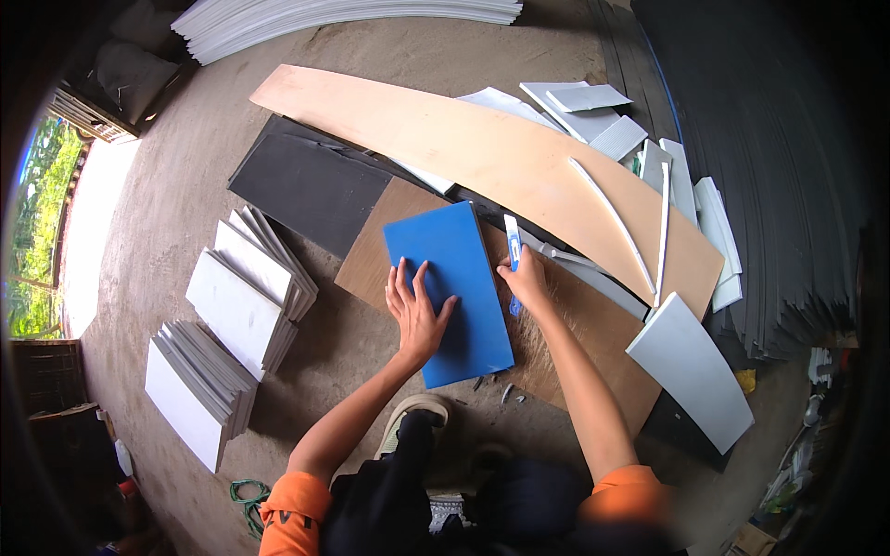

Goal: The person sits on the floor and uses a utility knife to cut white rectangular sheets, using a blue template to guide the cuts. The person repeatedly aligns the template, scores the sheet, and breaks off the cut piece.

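A flat blue rectangular board (450, 243) lies in front of me on a brown wooden board (589, 320). My left hand (417, 315) rests flat on the blue board's left half, fingers spread. Beside the board's right edge, my right hand (527, 278) is closed around a blue and white utility knife (513, 239). The knife's pale end points away from me, and its blue end shows below the fist. From this angle I cannot tell whether the blade is out. Small dark scraps (507, 393) lie at the near edge of the blue board.
Stacks of white panels (236, 310) stand on the floor at left. Beyond the work lies a long tan sheet (445, 130) with thin white strips on it. White offcuts (619, 139) are piled behind it, and a white panel (700, 371) lies right. Dark sheets (769, 167) fill the far right.
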The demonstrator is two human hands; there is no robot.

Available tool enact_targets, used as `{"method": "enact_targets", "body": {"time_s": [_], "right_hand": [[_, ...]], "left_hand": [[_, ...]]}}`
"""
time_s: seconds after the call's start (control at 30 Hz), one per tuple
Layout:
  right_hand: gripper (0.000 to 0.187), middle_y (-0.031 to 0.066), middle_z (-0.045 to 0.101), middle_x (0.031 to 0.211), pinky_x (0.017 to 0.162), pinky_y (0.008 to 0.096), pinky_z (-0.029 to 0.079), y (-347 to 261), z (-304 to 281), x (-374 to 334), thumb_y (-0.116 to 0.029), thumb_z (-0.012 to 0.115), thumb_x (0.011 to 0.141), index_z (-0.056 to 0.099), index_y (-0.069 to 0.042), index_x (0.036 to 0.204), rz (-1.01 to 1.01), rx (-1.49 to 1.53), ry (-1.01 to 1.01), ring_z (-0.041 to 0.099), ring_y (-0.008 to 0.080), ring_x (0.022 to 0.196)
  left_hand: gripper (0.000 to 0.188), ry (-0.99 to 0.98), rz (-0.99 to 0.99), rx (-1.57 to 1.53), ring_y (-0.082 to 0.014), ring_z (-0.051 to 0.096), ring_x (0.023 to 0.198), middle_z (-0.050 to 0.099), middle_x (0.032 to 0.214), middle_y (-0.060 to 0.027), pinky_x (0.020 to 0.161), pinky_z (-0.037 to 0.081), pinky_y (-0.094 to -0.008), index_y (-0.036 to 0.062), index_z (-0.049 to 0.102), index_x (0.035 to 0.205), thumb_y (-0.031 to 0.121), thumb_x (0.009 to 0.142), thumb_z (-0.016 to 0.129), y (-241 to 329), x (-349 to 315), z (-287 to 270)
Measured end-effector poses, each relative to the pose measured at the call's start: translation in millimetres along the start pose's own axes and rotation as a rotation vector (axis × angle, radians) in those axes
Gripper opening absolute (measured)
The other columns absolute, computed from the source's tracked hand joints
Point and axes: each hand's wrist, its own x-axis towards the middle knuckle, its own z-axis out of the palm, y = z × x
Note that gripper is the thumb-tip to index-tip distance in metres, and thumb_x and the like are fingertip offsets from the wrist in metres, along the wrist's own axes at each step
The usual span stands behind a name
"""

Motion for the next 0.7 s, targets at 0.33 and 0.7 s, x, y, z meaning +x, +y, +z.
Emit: {"method": "enact_targets", "body": {"time_s": [0.33, 0.7], "right_hand": [[0.025, 0.0163, 0.058, 0.074, 0.065, 0.0374, 0.047, -20, 13, 15, -0.004, 0.064, 0.066, 0.044, 0.002, 0.079, -0.016, 0.062, 0.024, 0.059, 0.0317, 0.071], [0.026, 0.0070, 0.058, 0.071, 0.063, 0.0273, 0.045, -20, 1, 3, -0.003, 0.063, 0.064, 0.045, -0.002, 0.082, 0.015, 0.304, 0.068, 0.058, 0.0154, 0.066]], "left_hand": [[0.096, -0.052, -0.345, -0.310, -0.0307, 0.035, 0.107, 0.029, 0.118, -0.0193, 0.092, 0.033, -0.0406, -0.0024, 0.020, 0.127, 0.027, 0.057, 0.078, -34, 22, 0], [0.053, -0.360, -0.495, -1.045, -0.0166, 0.054, 0.089, 0.051, 0.100, -0.0086, 0.085, 0.042, -0.0298, -0.0032, 0.040, 0.111, 0.016, 0.071, 0.068, -65, 48, -19]]}}
